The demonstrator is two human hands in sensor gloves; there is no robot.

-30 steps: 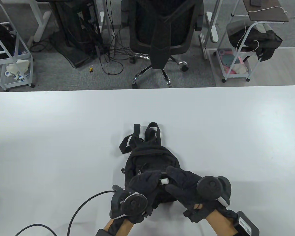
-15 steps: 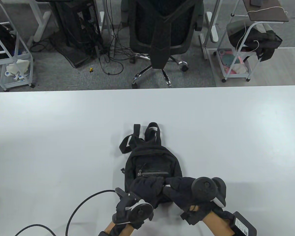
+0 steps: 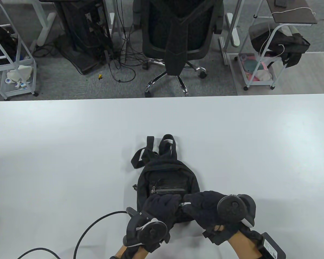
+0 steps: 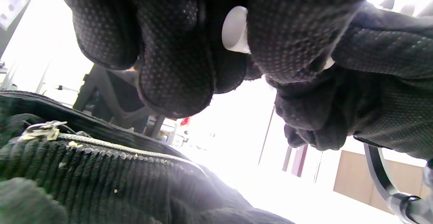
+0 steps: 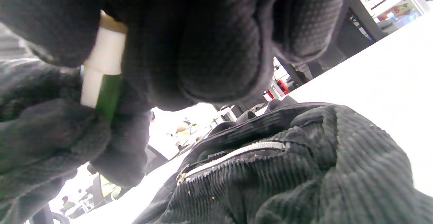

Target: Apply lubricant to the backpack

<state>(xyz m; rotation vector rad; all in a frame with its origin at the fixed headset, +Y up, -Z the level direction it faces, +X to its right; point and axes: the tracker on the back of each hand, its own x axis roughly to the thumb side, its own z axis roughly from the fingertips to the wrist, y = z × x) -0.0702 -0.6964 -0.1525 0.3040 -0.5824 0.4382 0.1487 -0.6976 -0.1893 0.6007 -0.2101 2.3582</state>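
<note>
A small black corduroy backpack (image 3: 167,175) lies flat at the table's near middle, straps pointing away, its front pocket zipper (image 3: 168,190) uncovered. Both gloved hands meet just above its near end. My left hand (image 3: 162,206) and right hand (image 3: 202,206) grip a small lubricant stick (image 3: 186,204) between them; only a white sliver shows in the table view. The right wrist view shows its white cap (image 5: 103,58) in my right fingers and its green body (image 5: 108,98) running into the left glove. The left wrist view shows a white end (image 4: 235,29) between my left fingers, with the zipper (image 4: 101,146) below.
The white table (image 3: 70,140) runs wide on both sides. A black cable (image 3: 91,226) trails from my left wrist across the near left. Beyond the far edge stand an office chair (image 3: 175,40) and wire carts (image 3: 267,54).
Both hands drew back toward me from over the pocket, uncovering the zipper. They closed together around the stick, so its white end is now nearly hidden.
</note>
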